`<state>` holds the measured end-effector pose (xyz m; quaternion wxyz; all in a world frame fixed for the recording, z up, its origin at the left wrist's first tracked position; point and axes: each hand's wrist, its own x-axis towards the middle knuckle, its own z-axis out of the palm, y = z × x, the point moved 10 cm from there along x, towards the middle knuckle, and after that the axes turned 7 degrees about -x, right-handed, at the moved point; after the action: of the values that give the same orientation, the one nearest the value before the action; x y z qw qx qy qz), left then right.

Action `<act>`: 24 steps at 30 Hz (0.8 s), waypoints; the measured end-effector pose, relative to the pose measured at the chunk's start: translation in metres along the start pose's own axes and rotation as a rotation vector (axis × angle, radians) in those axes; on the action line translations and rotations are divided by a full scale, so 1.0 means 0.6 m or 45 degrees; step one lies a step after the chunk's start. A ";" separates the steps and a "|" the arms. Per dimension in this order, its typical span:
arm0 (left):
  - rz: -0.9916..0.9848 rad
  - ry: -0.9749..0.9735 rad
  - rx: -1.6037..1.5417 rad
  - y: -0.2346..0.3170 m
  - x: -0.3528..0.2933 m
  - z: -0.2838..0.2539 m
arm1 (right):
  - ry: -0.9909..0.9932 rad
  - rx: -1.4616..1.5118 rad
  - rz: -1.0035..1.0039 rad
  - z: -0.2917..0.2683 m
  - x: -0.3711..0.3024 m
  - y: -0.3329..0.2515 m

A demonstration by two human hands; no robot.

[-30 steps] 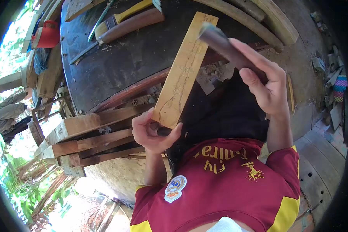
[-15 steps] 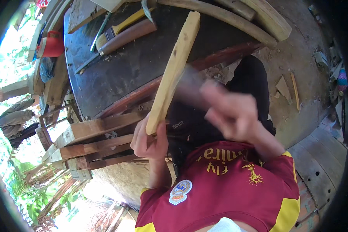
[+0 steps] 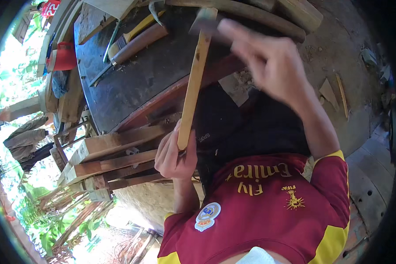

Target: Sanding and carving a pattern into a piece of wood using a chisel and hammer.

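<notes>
Clock directions here are from the left hand [image 3: 176, 154], which has its fingers curled snugly around the near end of the wooden piece [image 3: 191, 92]. The right hand [image 3: 270, 64], between 1 and 2, looks closed around a dark tool [image 3: 205, 27]. Both are pretty smeared, so I can't tell exactly how tight the fingers are.

Big change from half a second ago: the right hand was down beside the middle of the wood, and now it's up at the far end, with the tool crossing there. Blur hides whether they touch. The wood's also rolled a bit. A second ago its broad, pencil-marked face was showing, now it's a slim edge.

The piece itself points up between 12 and 1, long and straight, pale yellow-tan, with a darker knot near the top and a squared-off near end.

Further out, the scuffed black tabletop [image 3: 136, 88] is at 11, with a bristly yellow-handled brush [image 3: 138, 28] beside a smooth brown cylindrical handle [image 3: 141, 42]. Rough sawn timbers [image 3: 112, 143] stack up between 9 and 10, a shiny red mug [image 3: 65, 57] is between 10 and 11, and a rounded, curved pole [image 3: 251, 15] lies at 1.
</notes>
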<state>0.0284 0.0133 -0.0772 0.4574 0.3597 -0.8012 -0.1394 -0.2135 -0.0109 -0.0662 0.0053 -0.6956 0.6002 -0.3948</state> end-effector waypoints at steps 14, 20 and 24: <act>-1.015 0.058 -0.873 -0.070 -0.049 0.059 | -0.017 0.554 0.187 0.054 -0.132 -0.044; -1.093 -0.058 -0.952 -0.082 -0.058 0.087 | -0.297 0.196 0.091 0.039 -0.124 -0.036; -1.145 -0.109 -1.051 -0.078 -0.066 0.095 | 0.020 0.177 0.342 -0.006 -0.108 0.035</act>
<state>0.0147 0.0026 -0.1591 0.4227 0.4499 -0.4684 -0.6321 -0.2309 0.0394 -0.1087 0.1013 -0.6039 0.6591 -0.4366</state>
